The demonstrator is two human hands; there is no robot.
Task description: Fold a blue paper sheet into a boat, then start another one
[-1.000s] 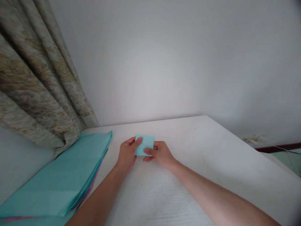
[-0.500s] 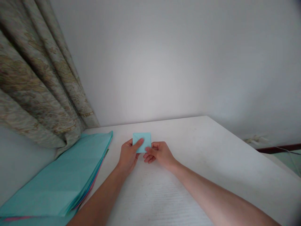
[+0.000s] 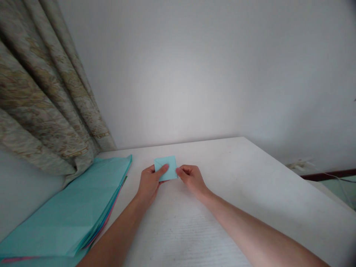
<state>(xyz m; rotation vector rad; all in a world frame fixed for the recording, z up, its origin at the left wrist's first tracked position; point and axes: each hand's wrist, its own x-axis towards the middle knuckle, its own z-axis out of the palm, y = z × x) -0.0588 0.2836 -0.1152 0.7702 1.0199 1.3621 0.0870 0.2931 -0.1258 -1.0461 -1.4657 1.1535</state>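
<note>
A small light-blue square of folded paper (image 3: 170, 164) is held up over the white table, with a slanting crease or flap edge at its upper left. My left hand (image 3: 150, 181) grips it from the left, thumb flat on its face and fingers behind. At the lower right edge of the square, my right hand (image 3: 192, 180) pinches with thumb and forefinger, its other fingers curled in. What lies behind the paper is hidden by it.
A stack of large coloured paper sheets (image 3: 72, 207), light blue on top, lies at the left of the white table (image 3: 178, 230). Beyond it hangs a patterned curtain (image 3: 50, 92). A white wall (image 3: 178, 74) rises behind the table; a cable (image 3: 333, 175) runs at the far right.
The paper square has shifted slightly left and tilted a little. My right thumb has moved from the paper's face to its right edge, with the fingers drawn in closer.
</note>
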